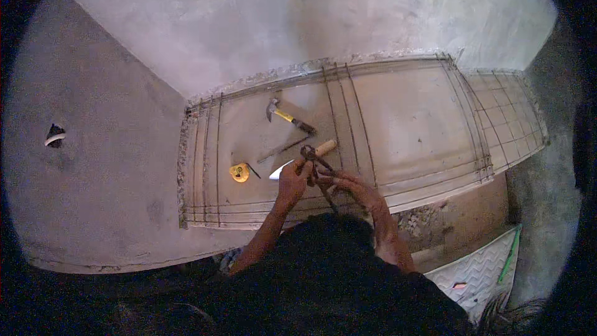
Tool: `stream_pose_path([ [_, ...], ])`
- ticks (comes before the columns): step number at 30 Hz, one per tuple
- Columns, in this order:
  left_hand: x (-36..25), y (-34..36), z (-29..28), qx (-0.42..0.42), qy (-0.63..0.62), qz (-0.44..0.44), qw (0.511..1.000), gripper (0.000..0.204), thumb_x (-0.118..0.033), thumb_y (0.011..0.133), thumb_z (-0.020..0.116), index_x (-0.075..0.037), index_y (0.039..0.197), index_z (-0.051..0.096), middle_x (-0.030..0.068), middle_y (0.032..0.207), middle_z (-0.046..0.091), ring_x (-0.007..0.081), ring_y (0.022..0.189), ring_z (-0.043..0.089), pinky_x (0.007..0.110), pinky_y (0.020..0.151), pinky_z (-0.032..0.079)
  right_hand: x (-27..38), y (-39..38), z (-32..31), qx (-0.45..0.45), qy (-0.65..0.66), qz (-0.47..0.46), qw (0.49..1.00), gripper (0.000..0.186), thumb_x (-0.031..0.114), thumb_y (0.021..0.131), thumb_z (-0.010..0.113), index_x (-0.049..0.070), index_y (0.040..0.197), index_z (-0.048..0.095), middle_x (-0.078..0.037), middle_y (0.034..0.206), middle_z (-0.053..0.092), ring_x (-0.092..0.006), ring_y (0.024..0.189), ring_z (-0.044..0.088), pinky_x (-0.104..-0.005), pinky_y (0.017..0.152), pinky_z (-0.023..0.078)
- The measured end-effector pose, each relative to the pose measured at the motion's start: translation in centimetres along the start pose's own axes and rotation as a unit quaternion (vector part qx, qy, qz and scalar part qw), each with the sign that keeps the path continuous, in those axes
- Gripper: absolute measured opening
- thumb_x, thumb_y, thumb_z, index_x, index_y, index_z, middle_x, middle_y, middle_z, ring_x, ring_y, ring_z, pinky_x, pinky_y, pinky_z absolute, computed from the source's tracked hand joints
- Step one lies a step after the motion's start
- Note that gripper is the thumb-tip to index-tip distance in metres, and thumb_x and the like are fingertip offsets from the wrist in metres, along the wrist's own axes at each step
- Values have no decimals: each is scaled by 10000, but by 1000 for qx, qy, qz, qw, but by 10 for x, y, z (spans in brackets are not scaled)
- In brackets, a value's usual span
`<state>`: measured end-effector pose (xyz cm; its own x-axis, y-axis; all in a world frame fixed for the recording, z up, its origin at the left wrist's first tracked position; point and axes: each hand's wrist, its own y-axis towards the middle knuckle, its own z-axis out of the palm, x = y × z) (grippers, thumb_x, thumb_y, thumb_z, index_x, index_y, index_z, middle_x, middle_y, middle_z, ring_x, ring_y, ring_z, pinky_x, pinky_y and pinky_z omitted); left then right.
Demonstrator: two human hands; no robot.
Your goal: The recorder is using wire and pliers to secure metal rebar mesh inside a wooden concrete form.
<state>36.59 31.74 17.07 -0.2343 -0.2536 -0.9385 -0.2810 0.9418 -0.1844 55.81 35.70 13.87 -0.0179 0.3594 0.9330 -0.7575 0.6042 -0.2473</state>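
Left hand point(292, 177) is closing around the pincers point(309, 152) near the jaws, over the rebar grid point(348, 106) on the formwork panel point(404, 118); right hand point(348, 182) is pinching thin wire point(328, 196), I think. Pincers probably heavy, rigid steel; best gripped low on the handles.

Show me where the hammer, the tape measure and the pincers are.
hammer point(287, 116): head view, on its yellow handle.
tape measure point(239, 172): head view, middle of its yellow case.
pincers point(309, 152): head view, on the dark jaws above the hands.
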Motion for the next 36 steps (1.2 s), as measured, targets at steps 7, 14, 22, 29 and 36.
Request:
stream_pose_path([
  [7, 6, 6, -5, -75, -22, 26, 997, 245, -193, 856, 492, 37, 855, 577, 75, 748, 577, 141, 698, 510, 295, 637, 421, 12, 7, 17, -28, -84, -47, 995, 407, 337, 873, 450, 52, 1161, 487, -63, 1019, 569, -166, 913, 522, -297, 768, 410],
  [14, 19, 1, -32, -109, -99, 9, 989, 249, -236, 874, 460, 1, 909, 528, 59, 771, 527, 156, 744, 521, 305, 644, 477, 20, 14, 54, -29, -226, -90, 969, 521, 304, 841, 501, 106, 1290, 324, -159, 1109, 516, -275, 942, 526, -359, 831, 411],
  [22, 26, -7, -53, -126, -184, -6, 975, 183, -207, 845, 519, -46, 926, 549, 19, 798, 551, 106, 702, 523, 262, 604, 477, 2, 19, 62, -66, -244, -167, 953, 457, 267, 847, 480, 132, 1266, 355, -205, 1053, 544, -362, 944, 539, -424, 817, 423],
  [29, 20, -5, -49, -113, -206, -51, 971, 193, -211, 858, 503, -33, 900, 567, -2, 759, 544, 84, 666, 506, 271, 577, 475, 8, 21, 60, -53, -158, -105, 980, 391, 273, 871, 438, 109, 1225, 415, -172, 999, 567, -298, 871, 569, -378, 795, 438],
  [36, 3, -9, -51, -114, -18, 24, 993, 245, -199, 864, 484, 31, 855, 567, 55, 675, 550, 132, 550, 537, 272, 445, 480, 14, 18, 61, -53, -185, -85, 978, 353, 201, 884, 391, 53, 1203, 424, -136, 875, 594, -236, 770, 579, -358, 753, 438],
])
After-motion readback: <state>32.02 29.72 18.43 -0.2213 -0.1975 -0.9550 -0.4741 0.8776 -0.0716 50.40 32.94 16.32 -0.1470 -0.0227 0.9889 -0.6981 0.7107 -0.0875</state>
